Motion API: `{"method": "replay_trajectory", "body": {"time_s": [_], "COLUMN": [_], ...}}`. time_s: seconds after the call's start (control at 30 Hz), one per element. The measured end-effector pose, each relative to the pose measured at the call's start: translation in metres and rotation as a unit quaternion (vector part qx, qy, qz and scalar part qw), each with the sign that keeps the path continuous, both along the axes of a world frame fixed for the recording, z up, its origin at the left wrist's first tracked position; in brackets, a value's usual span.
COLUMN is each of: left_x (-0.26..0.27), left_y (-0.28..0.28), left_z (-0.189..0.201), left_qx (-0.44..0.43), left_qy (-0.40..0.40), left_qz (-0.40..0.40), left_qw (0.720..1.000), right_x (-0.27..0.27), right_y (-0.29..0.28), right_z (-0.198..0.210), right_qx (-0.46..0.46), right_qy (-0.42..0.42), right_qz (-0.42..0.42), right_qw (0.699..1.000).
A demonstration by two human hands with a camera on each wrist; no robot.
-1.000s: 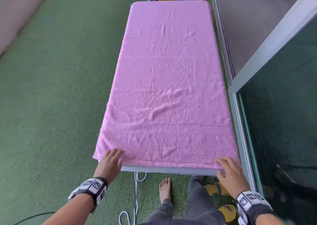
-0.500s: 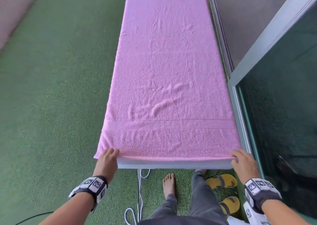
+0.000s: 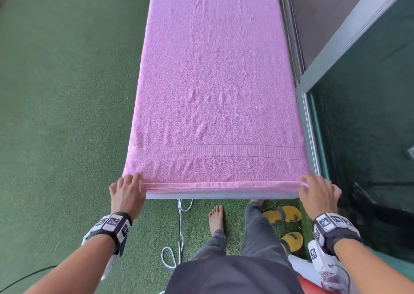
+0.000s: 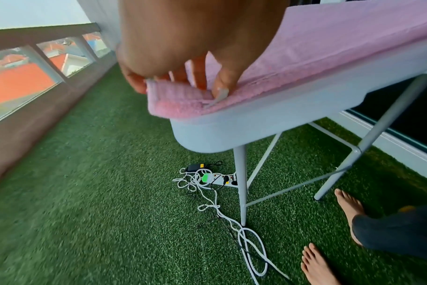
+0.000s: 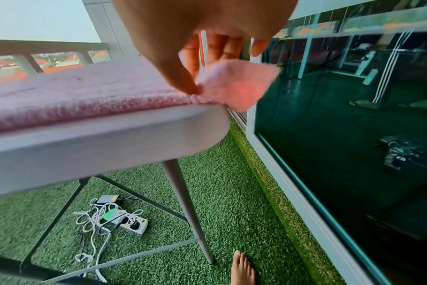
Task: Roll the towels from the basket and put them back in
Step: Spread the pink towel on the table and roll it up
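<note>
Artificial turf [image 3: 67, 119] covers the balcony floor, with a glazed sliding door [image 3: 367, 136] along the right. A long grey folding counter [image 3: 224, 196] runs from the near edge of the head view to the far edge, close beside the door frame. The pink towel [image 3: 215, 87] lies flat on the counter and covers nearly all of it; its long axis runs near to far, away from the person, and its woven border band crosses left to right close to the near hem. The basket is not in view. A power strip with tangled white cables [image 4: 212, 179] lies on the turf under the counter, and a pair of yellow sandals [image 3: 284, 214] sits near the person's bare feet. The left hand [image 3: 126, 195] pinches the near left corner of the towel, thumb under a short turned-over flap and fingers curled on top, as the left wrist view shows. The right hand [image 3: 318, 193] pinches the near right corner between thumb and fingers, lifting it just off the counter edge. Step in hand, by judgement: starting the roll at the near hem. The next move calls for both hands to turn the hem over evenly and roll it toward the far end, keeping the edges square
</note>
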State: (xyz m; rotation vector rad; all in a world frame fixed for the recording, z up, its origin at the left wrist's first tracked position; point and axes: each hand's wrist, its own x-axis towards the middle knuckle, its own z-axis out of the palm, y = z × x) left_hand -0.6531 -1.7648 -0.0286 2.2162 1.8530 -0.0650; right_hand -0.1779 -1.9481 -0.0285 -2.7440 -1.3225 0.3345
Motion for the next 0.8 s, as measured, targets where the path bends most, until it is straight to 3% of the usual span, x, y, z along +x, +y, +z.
{"method": "replay_trajectory", "body": {"time_s": [0.13, 0.27, 0.33, 0.8], "left_x": [0.006, 0.018, 0.016, -0.006], "left_y": [-0.004, -0.024, -0.022, 0.001], "left_z": [0.001, -0.007, -0.013, -0.001], "left_qx": [0.039, 0.094, 0.111, 0.053], "left_qy": [-0.023, -0.136, -0.163, -0.070], "left_qz": [0.066, -0.070, -0.090, -0.060], "left_qw": [0.997, 0.984, 0.976, 0.994], "right_x": [-0.004, -0.014, -0.012, 0.001], "right_y": [0.003, -0.012, -0.015, 0.002], "right_z": [0.005, -0.005, -0.008, 0.000], "right_qx": [0.019, -0.016, -0.016, 0.083], "right_qy": [0.041, 0.097, 0.096, 0.062], "right_qz": [-0.001, 0.093, 0.081, 0.033], "right_qw": [0.999, 0.991, 0.992, 0.994]}}
